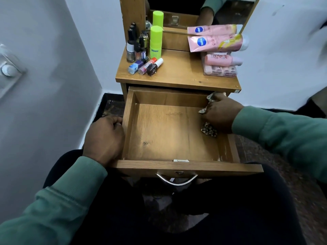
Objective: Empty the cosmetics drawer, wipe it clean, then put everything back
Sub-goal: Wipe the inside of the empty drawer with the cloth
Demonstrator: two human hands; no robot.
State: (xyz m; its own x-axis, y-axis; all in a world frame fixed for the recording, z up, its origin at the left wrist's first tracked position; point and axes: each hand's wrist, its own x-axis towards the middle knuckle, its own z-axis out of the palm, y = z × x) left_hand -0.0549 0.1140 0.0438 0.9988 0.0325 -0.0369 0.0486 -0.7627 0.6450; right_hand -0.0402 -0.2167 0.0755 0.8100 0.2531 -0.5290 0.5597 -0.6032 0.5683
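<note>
The drawer (169, 131) stands pulled out from under the bench (180, 71), and its wooden floor lies between the two hands. The left hand (104, 137) grips the drawer's left wall, fingers curled over the rim. The right hand (221, 114) is closed around a crumpled patterned cloth (209, 131) and holds it against the right wall, near the far corner. Part of the cloth hangs out below the hand and part sticks out beyond the fingers.

Beyond the left hand, on the bench top, a cluster of nail polish bottles (136, 50) stands upright, with three more lying on their sides just in front. A lime-green stick (156, 43) stands beside them. Beyond the right hand, a pink tube (215, 43) lies on a pink bottle (222, 60), which rests on a clear box (220, 70). A metal handle (177, 180) hangs on the drawer front, nearer the person than either hand.
</note>
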